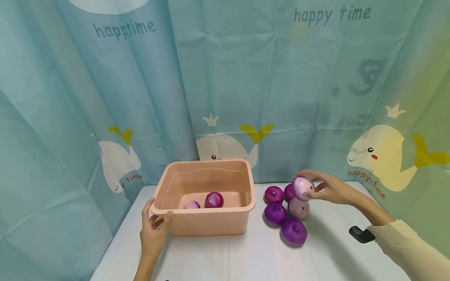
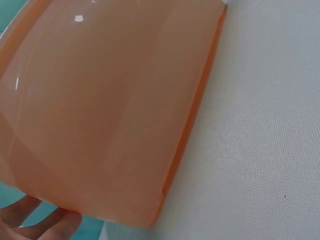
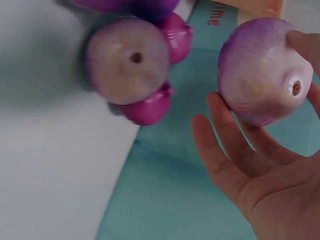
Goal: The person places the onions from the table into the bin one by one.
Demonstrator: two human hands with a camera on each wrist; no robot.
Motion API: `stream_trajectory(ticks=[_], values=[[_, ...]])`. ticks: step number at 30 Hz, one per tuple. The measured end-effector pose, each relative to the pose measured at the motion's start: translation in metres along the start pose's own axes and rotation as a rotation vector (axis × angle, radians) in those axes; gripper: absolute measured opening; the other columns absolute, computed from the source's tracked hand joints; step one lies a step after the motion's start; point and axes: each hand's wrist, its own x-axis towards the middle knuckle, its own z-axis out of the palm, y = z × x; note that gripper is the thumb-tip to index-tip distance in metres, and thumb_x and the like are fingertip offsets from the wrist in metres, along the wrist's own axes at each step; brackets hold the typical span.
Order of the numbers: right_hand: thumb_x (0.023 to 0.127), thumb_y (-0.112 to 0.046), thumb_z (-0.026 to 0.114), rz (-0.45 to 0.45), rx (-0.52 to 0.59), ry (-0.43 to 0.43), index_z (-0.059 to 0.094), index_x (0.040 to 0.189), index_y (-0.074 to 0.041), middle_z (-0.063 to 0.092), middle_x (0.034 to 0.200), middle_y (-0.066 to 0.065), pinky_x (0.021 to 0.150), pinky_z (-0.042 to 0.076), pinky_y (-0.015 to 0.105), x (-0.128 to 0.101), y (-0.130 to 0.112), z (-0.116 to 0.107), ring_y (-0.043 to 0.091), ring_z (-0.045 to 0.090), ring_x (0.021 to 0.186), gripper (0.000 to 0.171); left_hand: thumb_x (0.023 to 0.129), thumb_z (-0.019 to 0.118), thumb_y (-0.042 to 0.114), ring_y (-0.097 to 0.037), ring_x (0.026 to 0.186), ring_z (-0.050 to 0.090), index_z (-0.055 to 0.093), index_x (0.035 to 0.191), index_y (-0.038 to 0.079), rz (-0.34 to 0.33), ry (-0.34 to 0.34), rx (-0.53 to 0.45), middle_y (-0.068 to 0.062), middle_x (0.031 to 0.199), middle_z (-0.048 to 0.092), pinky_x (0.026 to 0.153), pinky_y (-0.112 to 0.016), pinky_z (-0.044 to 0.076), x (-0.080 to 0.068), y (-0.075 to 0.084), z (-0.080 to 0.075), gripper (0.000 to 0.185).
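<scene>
A blue-green curtain (image 1: 239,78), printed with pale whales (image 1: 381,150) and "happy time" lettering (image 1: 332,14), hangs behind and to both sides of a white worktop (image 1: 260,257). On the left half of the worktop stands a peach-coloured plastic basin (image 1: 207,224), upright and open at the top. A cream sleeve (image 1: 411,249) reaches in from the right. Both hands are grasping: the left hand (image 1: 153,236) grips the basin's near left corner, thumb over the front rim and fingers along the left side, while the right hand (image 1: 328,189) pinches a pale purple-and-white onion (image 1: 303,188) between thumb and fingers — raised above the worktop, to the right of the basin. Below that held onion sits a cluster of five more: a deep purple onion (image 1: 294,232) nearest the person, a whitish onion (image 1: 299,209) and another purple onion (image 1: 275,214) behind it, then two smaller magenta onions (image 1: 274,194) at the back, one partly covered by the held onion in the head view. Inside the basin lie two others — a reddish-purple onion (image 1: 214,200) and, to its left, a paler onion (image 1: 192,205) half hidden by the front rim.
</scene>
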Motion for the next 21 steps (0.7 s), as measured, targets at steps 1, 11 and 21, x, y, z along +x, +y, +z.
stream_trajectory(ticks=[1, 11, 21], values=[[0.093, -0.016, 0.078, -0.011, 0.000, 0.003, 0.055, 0.143, -0.010, 0.065, 0.126, 0.013, 0.074, 0.060, 0.033, 0.004, -0.002, -0.001, 0.014, 0.069, 0.097, 0.055, 0.099, 0.071, 0.027, -0.045, 0.119, 0.061, 0.028, 0.161, 0.031, 0.000, 0.002, 0.000, -0.022, 0.155, 0.045, 0.077, -0.005, 0.047, 0.000, 0.000, 0.000, 0.075], [0.093, -0.010, 0.077, -0.123, -0.048, 0.054, 0.058, 0.141, -0.010, 0.066, 0.126, 0.008, 0.082, 0.060, 0.034, 0.046, -0.023, -0.013, 0.016, 0.066, 0.101, 0.052, 0.099, 0.071, 0.024, -0.047, 0.118, 0.062, 0.029, 0.161, 0.029, 0.017, 0.005, -0.003, -0.024, 0.154, 0.045, 0.076, -0.005, 0.047, 0.001, -0.003, 0.000, 0.075], [0.094, -0.014, 0.077, -0.078, -0.059, 0.090, 0.058, 0.143, -0.017, 0.065, 0.125, 0.011, 0.078, 0.061, 0.033, 0.072, -0.044, -0.021, 0.026, 0.071, 0.096, 0.053, 0.100, 0.070, 0.025, -0.048, 0.118, 0.062, 0.028, 0.161, 0.029, 0.012, 0.002, 0.007, -0.024, 0.155, 0.045, 0.076, -0.006, 0.048, 0.001, -0.002, 0.001, 0.075]])
